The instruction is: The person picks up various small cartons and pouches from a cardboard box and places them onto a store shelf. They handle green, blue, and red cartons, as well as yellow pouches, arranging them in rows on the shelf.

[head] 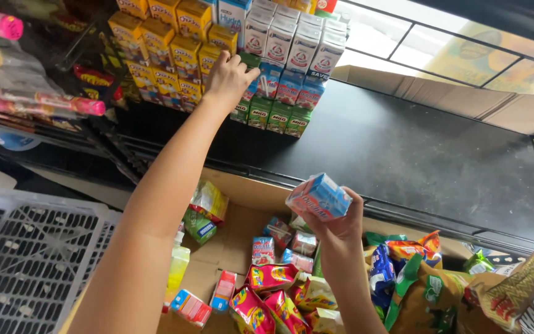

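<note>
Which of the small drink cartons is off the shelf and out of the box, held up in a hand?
The pink and blue carton gripped by the right hand above the cardboard box; the others sit stacked on the shelf or lie in the box.

Bright daylight enters from the upper right with glare on the black shelf (403, 148), while the left side is darker and the edges look bent.

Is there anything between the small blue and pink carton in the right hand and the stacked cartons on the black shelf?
Nothing visible blocks it. The right hand holds the blue and pink carton above the cardboard box. The black shelf between it and the stacked cartons is bare. The left hand rests on those cartons.
</note>
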